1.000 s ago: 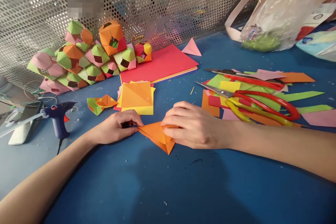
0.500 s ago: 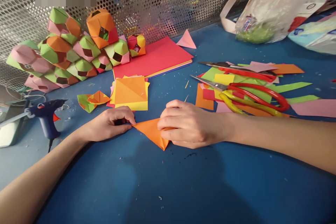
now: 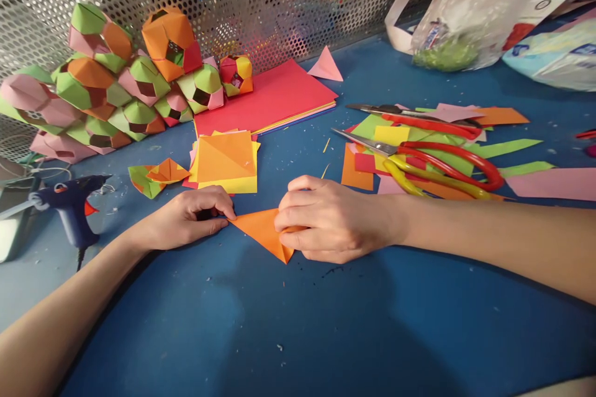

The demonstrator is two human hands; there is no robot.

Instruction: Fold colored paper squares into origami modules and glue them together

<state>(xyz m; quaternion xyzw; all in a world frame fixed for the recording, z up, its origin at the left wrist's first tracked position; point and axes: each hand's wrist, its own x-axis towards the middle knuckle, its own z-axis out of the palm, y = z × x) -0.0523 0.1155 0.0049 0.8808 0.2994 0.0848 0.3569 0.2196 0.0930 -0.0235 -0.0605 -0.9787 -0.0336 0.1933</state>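
Note:
An orange piece of paper (image 3: 263, 231), folded into a triangle, lies on the blue table (image 3: 298, 329) between my hands. My left hand (image 3: 198, 216) pinches its left tip between thumb and forefinger. Over its right part lies my right hand (image 3: 333, 218), fingers curled onto the paper and covering that side. Just beyond my hands sits a stack of square papers (image 3: 226, 158), orange over yellow. Two small folded paper pieces, one green (image 3: 144, 181) and one orange (image 3: 168, 171), rest to the left of that stack.
Folded paper balls (image 3: 88, 90) are piled at the back left, near a blue glue gun (image 3: 69, 198). Red sheets (image 3: 274, 96) lie behind. To the right, scissors (image 3: 419, 161) rest on paper scraps (image 3: 516, 147). Plastic bags (image 3: 456, 25) stand beside the perforated metal panel (image 3: 279, 6).
The whole view has shifted slightly, so things appear a little further left and up. Both hands keep nearly the same hold on the orange paper.

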